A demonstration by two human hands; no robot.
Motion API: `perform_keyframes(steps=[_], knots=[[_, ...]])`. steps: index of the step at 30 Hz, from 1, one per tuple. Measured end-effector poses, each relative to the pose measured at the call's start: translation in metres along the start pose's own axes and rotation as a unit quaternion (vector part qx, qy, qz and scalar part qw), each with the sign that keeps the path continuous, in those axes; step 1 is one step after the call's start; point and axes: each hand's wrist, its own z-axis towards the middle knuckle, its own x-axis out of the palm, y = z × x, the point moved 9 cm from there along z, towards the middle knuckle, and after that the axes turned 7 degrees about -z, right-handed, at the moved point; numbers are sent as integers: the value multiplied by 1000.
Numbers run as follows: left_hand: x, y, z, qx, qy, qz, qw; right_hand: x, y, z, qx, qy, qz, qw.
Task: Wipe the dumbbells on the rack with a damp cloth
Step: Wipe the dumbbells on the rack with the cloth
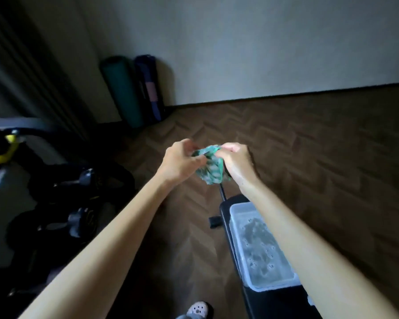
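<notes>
Found one teal cloth (209, 165) bunched in mid-air, above the floor (309, 157) just past the far end of the desk (225, 217) and well apart from the dumbbells (83, 178). Recorded the left grip (179, 161) clamped on the cloth's left side, fingers curled. Recorded the right grip (236, 163) clamped likewise on its right side. Judged as wringing or opening out the cloth; no wiping begun.

Risks, as judged:
- Dripping onto the parquet through wringing clear of the tub (237, 207) rather than over it. Likely to leave a slippery patch ahead of the shoe (197, 309).
- Knocking the tub, full of foamy water and taking up most of the desk's width, with the right forearm crossing directly above it.
- Carrying an over-wet cloth to the weights, leaving the handles slick.
- Missing dirt in such poor light.

Count:
- One cloth, one tub, one desk, one shoe in view.
- Two rolled mats (122, 93) standing against the far wall.
- At least two dumbbells made out at the left. Unable to fix the full number in the gloom.
</notes>
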Motion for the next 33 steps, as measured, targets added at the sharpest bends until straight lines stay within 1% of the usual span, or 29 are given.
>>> perform_keyframes(steps=[3,5,7,9,11,14,16,17,19,20,21,22,23,25,27,29,30,31,33], knots=[[-75,8,-41,-7,-135,69,988,57,39,-22,-35,105,9,994],[-117,22,-84,-30,-216,96,971,102,60,-47,-60,193,12,979],[-155,43,-134,-51,-299,101,948,147,75,-82,-84,284,-7,955],[-191,69,-201,-87,-379,92,917,196,84,-129,-102,369,-22,924],[-209,95,-249,-121,-418,46,899,226,88,-163,-120,417,-28,901],[-231,144,-351,-201,-493,-26,846,290,88,-244,-200,517,-79,829],[-236,170,-423,-233,-540,-43,808,326,84,-307,-250,558,-94,786],[-237,175,-444,-237,-558,-41,794,335,84,-325,-265,558,-91,781],[-235,186,-504,-243,-606,-39,757,361,77,-381,-305,577,-97,752],[-232,193,-530,-250,-619,-45,743,372,73,-408,-327,584,-100,736],[-228,203,-567,-263,-628,-57,730,389,62,-448,-346,603,-118,709],[-223,209,-575,-276,-610,-71,739,395,55,-457,-363,601,-144,697],[-215,220,-594,-308,-587,-73,745,402,46,-479,-391,602,-187,670],[-194,246,-637,-387,-526,-72,754,418,17,-521,-439,604,-280,604],[-172,273,-683,-438,-495,-96,744,427,-14,-560,-454,619,-342,541],[-148,302,-734,-456,-517,-151,708,434,-49,-599,-457,632,-379,497],[-136,317,-757,-457,-540,-180,683,435,-66,-614,-450,638,-394,485],[-125,330,-780,-458,-562,-201,659,439,-84,-631,-439,644,-405,478],[-105,353,-821,-458,-588,-225,627,441,-118,-662,-425,645,-424,473]])
